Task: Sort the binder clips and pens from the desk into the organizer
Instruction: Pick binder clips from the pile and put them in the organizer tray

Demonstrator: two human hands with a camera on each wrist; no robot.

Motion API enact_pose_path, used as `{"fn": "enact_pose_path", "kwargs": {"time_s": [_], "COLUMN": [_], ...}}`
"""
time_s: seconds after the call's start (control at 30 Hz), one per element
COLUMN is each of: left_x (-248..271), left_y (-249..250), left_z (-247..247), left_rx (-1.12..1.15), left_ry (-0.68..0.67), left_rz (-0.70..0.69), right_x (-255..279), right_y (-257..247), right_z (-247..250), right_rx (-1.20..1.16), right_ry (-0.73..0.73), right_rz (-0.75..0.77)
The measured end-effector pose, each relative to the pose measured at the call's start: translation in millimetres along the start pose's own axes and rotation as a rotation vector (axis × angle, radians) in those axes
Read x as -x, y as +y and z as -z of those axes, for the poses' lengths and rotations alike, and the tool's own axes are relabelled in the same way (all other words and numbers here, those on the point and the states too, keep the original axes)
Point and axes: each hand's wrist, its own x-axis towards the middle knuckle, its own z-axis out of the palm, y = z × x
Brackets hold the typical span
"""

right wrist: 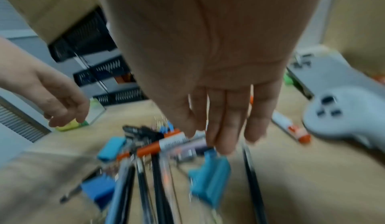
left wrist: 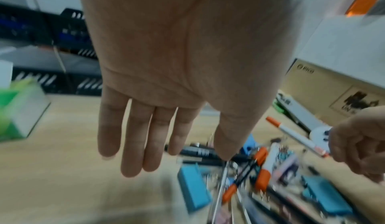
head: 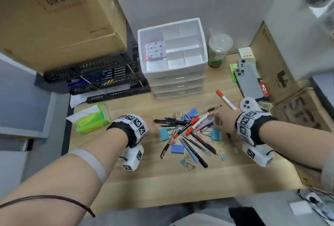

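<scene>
At far left a cardboard box [head: 54, 14] printed "UN 3481" sits on black trays, with a green tissue pack [head: 92, 120] below it on the desk [head: 162, 180]. The left hand [head: 151, 123] hovers at the pile's left edge, fingers straight and relaxed, holding nothing. The pens [head: 188, 135] and binder clips [head: 178, 149] lie heaped mid-desk, the pens' long axes crossing, most slanting from near-left to far-right. Behind stands the white organizer [head: 172, 48], its top tray divided into compartments. The right hand [head: 223, 120] reaches down over the pile's right side, fingers extended, gripping nothing. A red-capped marker [head: 226, 100] lies apart, cap pointing away and left.
</scene>
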Motion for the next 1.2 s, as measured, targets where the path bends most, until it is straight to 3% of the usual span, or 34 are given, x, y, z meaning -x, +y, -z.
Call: {"fn": "enact_pose_path", "kwargs": {"time_s": [0.1,0.23,0.63,0.77,0.93,1.2], "left_x": [-18,-36,-56,-58,-51,-32], "left_y": [-4,-8,16,18,16,-4], "left_z": [-24,-47,-83,-80,-70,-57], "left_rx": [0.035,0.076,0.139,0.099,0.067,0.239], "left_ry": [-0.018,0.068,0.223,0.246,0.239,0.096], "left_rz": [0.000,-0.029,-0.053,-0.045,-0.031,0.019], "right_x": [-9,-15,-30,-27,-15,-8], "right_y": [17,16,-3,1,14,17], "right_z": [-30,-57,-80,-79,-63,-49], "right_rx": [-0.085,-0.195,-0.014,-0.121,-0.169,-0.414], "right_ry": [0.014,0.130,0.175,0.108,-0.107,-0.214], "right_rz": [-0.068,-0.034,-0.026,0.002,-0.020,-0.006]}}
